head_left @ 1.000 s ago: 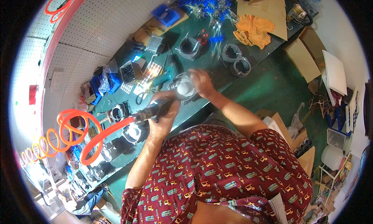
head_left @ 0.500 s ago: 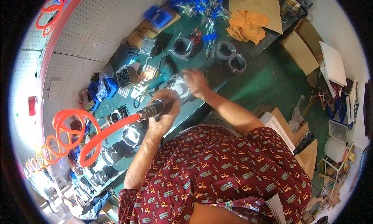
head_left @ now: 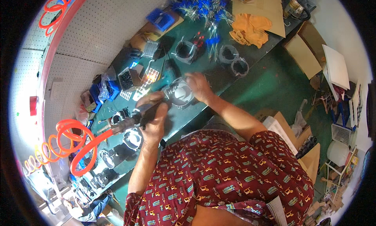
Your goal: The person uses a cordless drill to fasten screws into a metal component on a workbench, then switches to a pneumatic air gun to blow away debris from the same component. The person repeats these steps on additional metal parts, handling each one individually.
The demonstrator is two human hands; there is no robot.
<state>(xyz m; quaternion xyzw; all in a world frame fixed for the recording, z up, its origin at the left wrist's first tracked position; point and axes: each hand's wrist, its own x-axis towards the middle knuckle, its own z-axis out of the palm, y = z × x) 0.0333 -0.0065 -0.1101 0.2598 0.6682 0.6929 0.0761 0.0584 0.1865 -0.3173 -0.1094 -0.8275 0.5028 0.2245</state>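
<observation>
My left hand (head_left: 155,122) is wrapped round a black air tool (head_left: 145,114) joined to an orange-red coiled hose (head_left: 87,151). The tool's front end points toward a round lamp housing (head_left: 182,93) with a bright, shiny inside and a clear rim. At the housing's right side, my right hand (head_left: 199,88) has its fingers curled on the rim; its fingertips are partly blurred. Just behind the housing lies a teal and black power drill (head_left: 169,74). Left of my left wrist, another round lamp part (head_left: 132,139) rests on the bench.
The dark green bench (head_left: 213,71) runs diagonally. On it lie clear rings (head_left: 239,67), blue-tipped wires (head_left: 207,8), an orange cloth (head_left: 250,29), a blue bin (head_left: 160,19) and a box of small dark parts (head_left: 126,79). Cardboard (head_left: 303,51) stands right; another person (head_left: 84,211) is lower left.
My left hand has drawn back leftward from the lamp housing with the air tool, uncovering more of the housing. The hose has shifted down and left. My right hand stays by the rim.
</observation>
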